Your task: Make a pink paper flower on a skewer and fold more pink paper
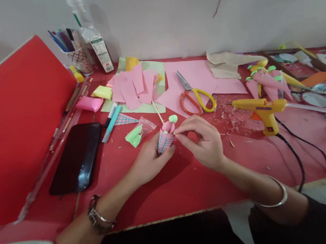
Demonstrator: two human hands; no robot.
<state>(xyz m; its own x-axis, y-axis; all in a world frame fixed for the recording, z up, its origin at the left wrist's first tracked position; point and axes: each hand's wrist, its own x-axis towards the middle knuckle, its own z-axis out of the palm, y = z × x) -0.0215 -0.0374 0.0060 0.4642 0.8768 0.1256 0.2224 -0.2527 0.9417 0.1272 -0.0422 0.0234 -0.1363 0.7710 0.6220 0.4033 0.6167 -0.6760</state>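
A small pink paper cone point(165, 141) with blue grid lines is wrapped by the fingers of my left hand point(147, 160). From its top rise a thin wooden stick point(158, 112) and a round light-green clay piece point(173, 118). My right hand point(204, 140) pinches at the cone's right rim, thumb and forefinger together; whatever lies between those fingertips is too small to name. Left of the cone is a plastic wrapper with green clay point(134, 136). Beyond it rests a flat grid-lined paper piece point(124, 119).
Scissors point(191, 92) lie on pink paper behind my hands. A yellow glue gun point(261, 112) stands to the right, its black cord trailing off the edge. Finished-looking pink cones point(268, 82) are piled behind it. A phone point(77, 158), markers point(111, 122) and a bottle point(94, 38) are left.
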